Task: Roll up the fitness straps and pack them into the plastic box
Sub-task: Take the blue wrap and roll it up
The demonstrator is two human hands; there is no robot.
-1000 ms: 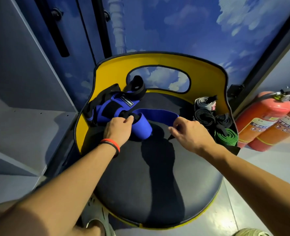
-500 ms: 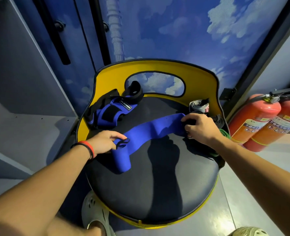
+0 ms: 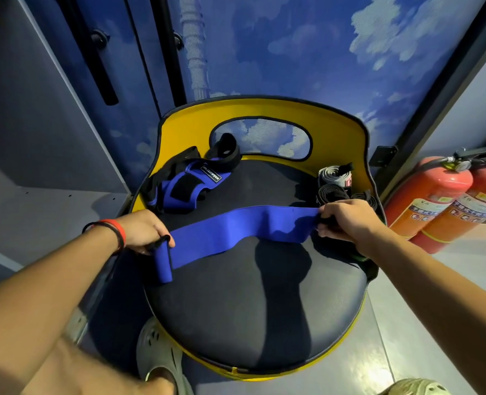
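Now: left hand (image 3: 142, 230) has its fingers curled round the left end of the blue strap (image 3: 242, 226), at a small black loop (image 3: 161, 242) sewn there. Red and black wristbands (image 3: 116, 233) sit on that wrist. Below the grip, the strap's end section turns down toward the viewer and lies on the seat.

Right hand (image 3: 347, 220) clamps the strap's other end, thumb on top and fingers curled under. The fingertips themselves are hidden by the fabric.

The strap runs flat and nearly taut between the two hands, across the rear half of the dark chair seat (image 3: 250, 309). It rises slightly from left to right, with a shallow crease near the middle.

Behind the left hand, a heap of blue-and-black straps (image 3: 187, 186) lies unrolled against the yellow backrest (image 3: 336, 132), one black loop standing up at its top.

Behind the right hand, at the seat's right rear edge, a grey rolled strap (image 3: 334, 175) stands just beside a black rolled strap (image 3: 333, 193). More dark rolls lie next to them, partly hidden by the hand.

Off the chair, to the right: two red fire extinguishers (image 3: 430, 195), leaning side by side on the floor. A pale clog (image 3: 156, 354) shows at the seat's front edge.
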